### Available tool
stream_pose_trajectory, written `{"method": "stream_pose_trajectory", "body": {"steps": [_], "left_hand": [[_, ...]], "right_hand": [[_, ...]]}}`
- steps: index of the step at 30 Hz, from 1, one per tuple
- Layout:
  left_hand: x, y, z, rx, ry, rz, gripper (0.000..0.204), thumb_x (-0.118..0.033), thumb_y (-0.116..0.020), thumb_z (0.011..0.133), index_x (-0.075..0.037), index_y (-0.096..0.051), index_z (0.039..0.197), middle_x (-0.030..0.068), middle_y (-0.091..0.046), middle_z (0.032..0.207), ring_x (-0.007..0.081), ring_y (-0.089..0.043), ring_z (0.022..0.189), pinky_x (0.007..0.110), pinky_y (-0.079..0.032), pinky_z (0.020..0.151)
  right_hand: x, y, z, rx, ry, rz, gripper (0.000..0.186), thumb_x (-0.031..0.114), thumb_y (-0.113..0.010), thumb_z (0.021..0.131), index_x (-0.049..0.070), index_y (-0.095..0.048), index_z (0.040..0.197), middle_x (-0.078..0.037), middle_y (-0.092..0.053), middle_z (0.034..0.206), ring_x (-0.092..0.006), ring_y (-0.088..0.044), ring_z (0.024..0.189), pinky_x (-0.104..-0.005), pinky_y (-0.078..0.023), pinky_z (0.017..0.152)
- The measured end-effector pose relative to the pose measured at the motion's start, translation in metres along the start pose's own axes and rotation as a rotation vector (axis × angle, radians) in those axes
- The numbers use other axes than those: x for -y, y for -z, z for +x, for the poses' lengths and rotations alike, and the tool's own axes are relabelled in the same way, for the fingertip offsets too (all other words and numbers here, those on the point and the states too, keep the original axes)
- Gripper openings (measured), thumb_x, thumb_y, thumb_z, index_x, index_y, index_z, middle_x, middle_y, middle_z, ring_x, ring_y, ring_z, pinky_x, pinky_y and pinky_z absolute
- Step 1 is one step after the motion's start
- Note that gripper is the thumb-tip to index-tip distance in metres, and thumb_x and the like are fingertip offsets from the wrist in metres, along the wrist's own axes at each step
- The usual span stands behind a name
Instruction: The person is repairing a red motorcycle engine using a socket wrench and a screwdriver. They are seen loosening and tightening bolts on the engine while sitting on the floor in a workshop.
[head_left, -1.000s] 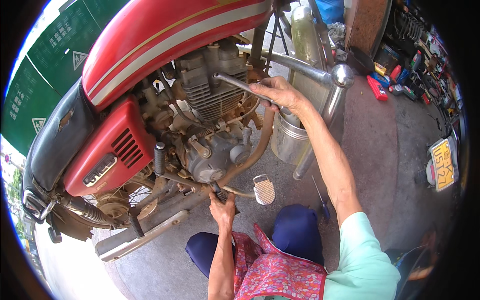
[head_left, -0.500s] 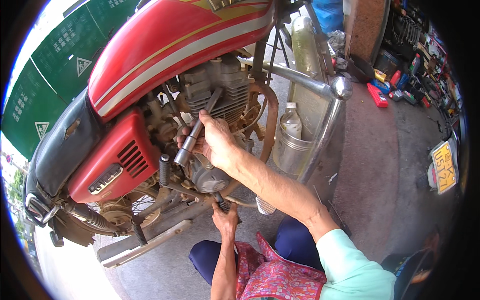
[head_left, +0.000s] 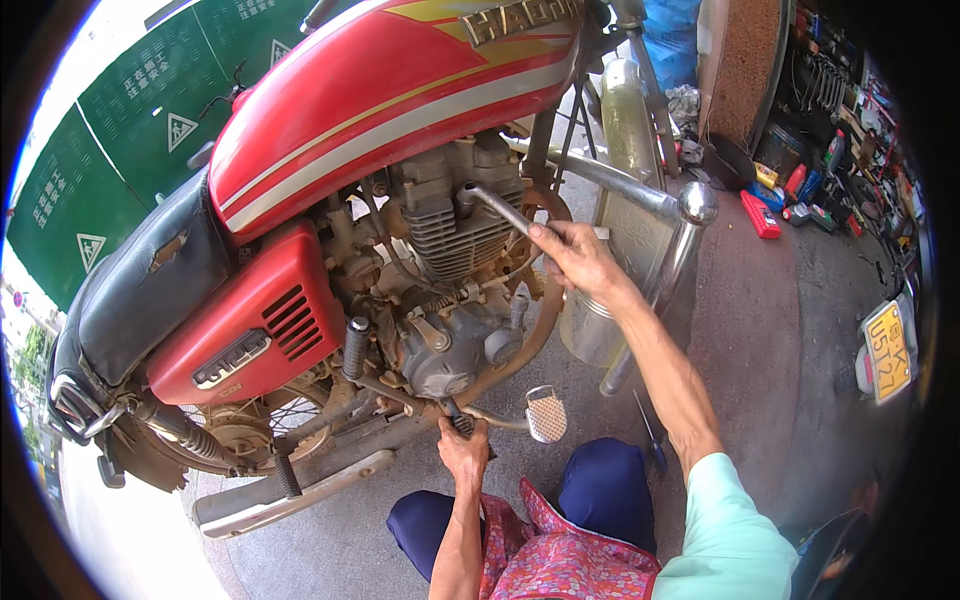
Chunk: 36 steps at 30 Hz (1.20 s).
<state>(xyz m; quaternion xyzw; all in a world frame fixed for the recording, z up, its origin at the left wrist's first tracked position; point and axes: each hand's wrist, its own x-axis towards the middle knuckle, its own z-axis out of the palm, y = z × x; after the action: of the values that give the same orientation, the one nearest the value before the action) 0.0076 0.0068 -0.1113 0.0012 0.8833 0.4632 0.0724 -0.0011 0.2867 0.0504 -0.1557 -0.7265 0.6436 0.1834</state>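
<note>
My right hand (head_left: 580, 262) is closed around the outer end of a bent metal socket wrench (head_left: 505, 208). The wrench's angled end meets the upper side of the finned engine cylinder (head_left: 465, 248) on a red motorcycle (head_left: 400, 115). Lower down, my left hand (head_left: 465, 450) grips a dark ribbed handle-like piece (head_left: 457, 418) just beneath the round engine cover (head_left: 440, 360). The far end of that piece is hard to make out. Beside it sticks out a metal foot pedal (head_left: 546, 414).
A chrome guard bar (head_left: 680, 245) with a ball end (head_left: 698, 203) juts out right of the engine. A thin blue-handled tool (head_left: 655, 450) lies on the floor near my knee. Bottles, a red case (head_left: 760, 215) and loose tools crowd the far right. Green panels (head_left: 150, 130) stand behind.
My right hand has swung the wrench away from the lower engine, up and right, bringing its angled end to the cylinder. My left hand keeps its hold. The view has shifted slightly.
</note>
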Motion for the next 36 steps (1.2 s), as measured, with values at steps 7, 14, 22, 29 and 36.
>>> {"method": "stream_pose_trajectory", "body": {"steps": [7,14,22,29,36], "left_hand": [[-0.001,0.001,-0.003,0.003,-0.009,0.025,0.038,-0.025,-0.072,0.069,0.001,-0.053,0.088,0.0192,-0.066,0.075,0.0353,-0.066,0.072,0.041,-0.050,0.071],[-0.001,0.001,-0.004,0.001,-0.002,-0.009,0.039,-0.026,-0.072,0.069,0.001,-0.053,0.089,0.0184,-0.066,0.076,0.0350,-0.067,0.073,0.041,-0.050,0.072],[0.002,0.000,-0.002,-0.004,-0.009,0.042,0.040,-0.028,-0.070,0.070,0.001,-0.053,0.093,0.0212,-0.067,0.078,0.0403,-0.066,0.076,0.045,-0.050,0.074],[-0.001,0.001,-0.003,0.005,0.006,0.003,0.040,-0.027,-0.070,0.070,0.000,-0.054,0.094,0.0198,-0.067,0.076,0.0379,-0.067,0.074,0.044,-0.050,0.072],[-0.002,0.002,-0.004,0.015,0.026,0.002,0.039,-0.026,-0.070,0.070,0.000,-0.054,0.093,0.0196,-0.067,0.076,0.0370,-0.067,0.074,0.043,-0.050,0.072]], "right_hand": [[0.036,-0.101,-0.028,0.151,-0.270,0.734,0.034,0.033,-0.044,0.101,0.001,-0.054,0.094,-0.012,-0.063,0.076,-0.0263,-0.067,0.065,-0.0391,-0.059,0.062],[0.024,-0.123,-0.006,0.294,-0.217,1.050,0.036,0.036,-0.045,0.100,0.001,-0.053,0.095,-0.010,-0.060,0.076,-0.0276,-0.066,0.069,-0.0454,-0.057,0.071],[0.009,0.029,0.016,0.126,-0.073,-0.030,0.037,0.041,-0.064,0.091,0.005,-0.062,0.086,0.002,-0.051,0.055,-0.0047,-0.045,0.042,-0.0201,-0.034,0.037],[0.003,-0.055,-0.034,-0.039,-0.049,0.303,0.033,0.034,-0.051,0.099,0.003,-0.059,0.094,-0.002,-0.055,0.061,-0.0094,-0.048,0.043,-0.0229,-0.041,0.039],[0.035,-0.142,-0.008,0.204,-0.194,1.112,0.036,0.036,-0.043,0.101,0.001,-0.052,0.098,-0.016,-0.064,0.086,-0.0349,-0.068,0.082,-0.0477,-0.057,0.077]]}}
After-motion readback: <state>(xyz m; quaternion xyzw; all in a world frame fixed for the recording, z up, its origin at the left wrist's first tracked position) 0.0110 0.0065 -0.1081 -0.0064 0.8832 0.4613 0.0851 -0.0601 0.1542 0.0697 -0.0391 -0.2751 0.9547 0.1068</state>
